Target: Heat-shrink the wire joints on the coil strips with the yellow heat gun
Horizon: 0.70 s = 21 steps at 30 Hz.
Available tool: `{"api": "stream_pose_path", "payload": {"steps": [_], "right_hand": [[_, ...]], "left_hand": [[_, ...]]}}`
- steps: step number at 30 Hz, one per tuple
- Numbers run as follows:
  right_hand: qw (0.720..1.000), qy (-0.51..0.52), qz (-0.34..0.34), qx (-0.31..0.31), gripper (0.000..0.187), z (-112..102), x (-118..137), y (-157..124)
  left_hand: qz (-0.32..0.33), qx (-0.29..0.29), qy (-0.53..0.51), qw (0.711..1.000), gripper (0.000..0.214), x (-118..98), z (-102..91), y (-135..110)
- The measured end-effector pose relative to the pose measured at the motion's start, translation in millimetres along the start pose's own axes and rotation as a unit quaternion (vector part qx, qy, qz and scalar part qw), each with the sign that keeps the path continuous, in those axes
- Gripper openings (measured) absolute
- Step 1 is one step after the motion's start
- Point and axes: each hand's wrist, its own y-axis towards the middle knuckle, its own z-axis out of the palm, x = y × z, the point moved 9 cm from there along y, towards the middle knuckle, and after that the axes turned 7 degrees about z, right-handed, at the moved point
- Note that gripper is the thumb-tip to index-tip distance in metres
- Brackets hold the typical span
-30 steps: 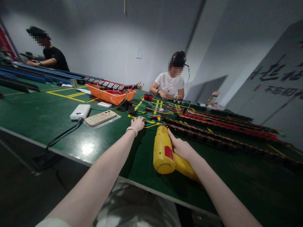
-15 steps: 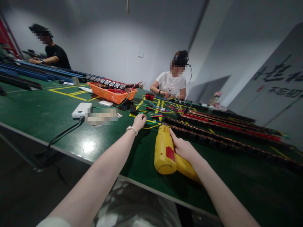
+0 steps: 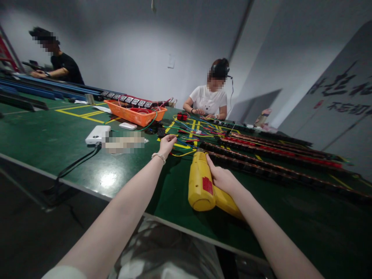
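Observation:
My right hand (image 3: 223, 179) is wrapped round the handle of a yellow heat gun (image 3: 200, 182) with a red label; the tool lies on the green table (image 3: 52, 143), its nozzle pointing away from me. My left hand (image 3: 167, 144), a bead bracelet at its wrist, reaches forward with the fingers curled on coloured wires (image 3: 186, 137) just left of the nozzle. What the fingers pinch is too small to name. Long black strips (image 3: 261, 164) with red and copper parts run off to the right beyond the gun.
An orange basket (image 3: 135, 115) with sockets and wires stands at the back. A white power bank (image 3: 97, 134) with a black cable and a small white box (image 3: 128, 126) lie to the left. A person in white sits opposite; another in black works far left.
My left hand has lifted a little and drawn back with the wires. The right hand and the heat gun have stayed put. The view has shifted slightly.

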Motion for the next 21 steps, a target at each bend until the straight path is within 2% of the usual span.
{"api": "stream_pose_path", "payload": {"steps": [9, 21], "right_hand": [[0.999, 0.018, 0.026, 0.026, 0.082, 2, 2, 20], [1.000, -0.001, 0.004, -0.015, 0.084, -8, 18, 23]], "left_hand": [[-0.026, -0.025, -0.010, 0.999, 0.021, 8, -6.2, 1], [-0.007, -0.035, 0.058, 0.998, 0.023, 5, -11.5, 0]]}}
